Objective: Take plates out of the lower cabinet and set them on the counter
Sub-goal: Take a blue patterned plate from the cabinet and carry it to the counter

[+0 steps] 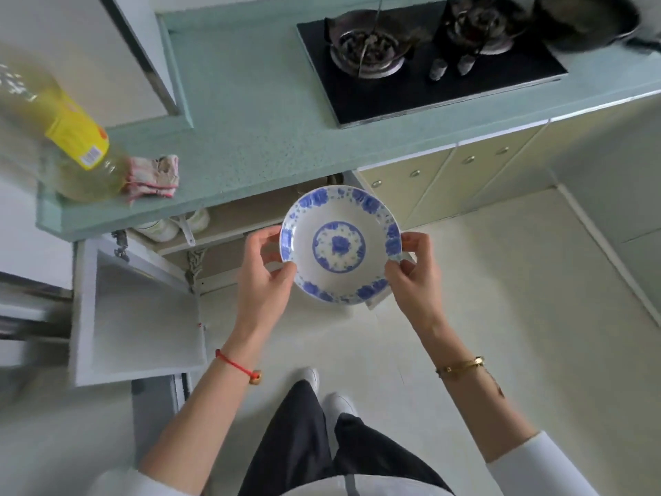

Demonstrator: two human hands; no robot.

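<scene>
A white plate with a blue flower pattern (339, 223) is held level in the air just in front of the counter's edge, above the floor. My left hand (263, 277) grips its left rim and my right hand (416, 270) grips its right rim. Behind the plate is the open lower cabinet (236, 223), its white door (139, 313) swung out to the left. On its shelf I see white bowls and a spoon (171, 225). The pale green counter (257, 130) runs above it.
A big bottle of yellow oil (71, 137) and a folded pink cloth (153, 177) sit at the counter's left end. A black gas hob (425, 66) with two burners and a dark pan (586, 23) are at the right. Closed cabinet doors (461, 180) continue rightward.
</scene>
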